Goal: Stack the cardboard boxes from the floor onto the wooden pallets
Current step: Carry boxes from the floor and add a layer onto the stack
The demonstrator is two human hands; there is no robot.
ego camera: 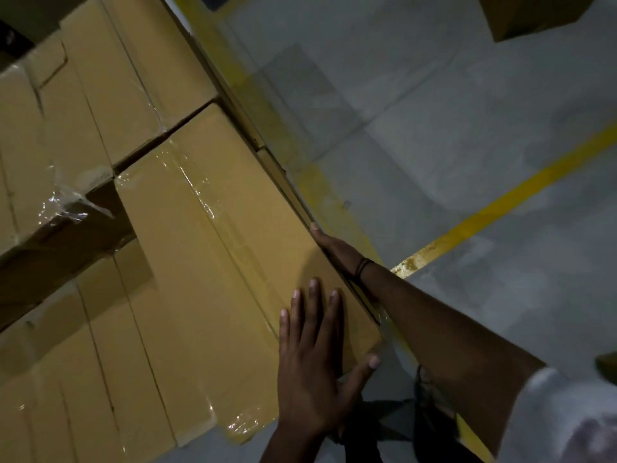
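Observation:
A long taped cardboard box (213,262) lies on top of a stack of similar boxes, reaching from the middle of the view to the lower right. My left hand (314,369) lies flat on its near end, fingers straight, thumb over the near edge. My right hand (337,248) is laid against the box's right side; its fingers are hidden behind the edge. Neighbouring boxes (100,95) fill the left of the view. The pallet is hidden under the stack.
Grey concrete floor (450,145) with yellow painted lines (521,192) lies to the right of the stack. Another cardboard box (527,18) sits on the floor at the top right. A dark gap (66,242) runs between boxes at the left.

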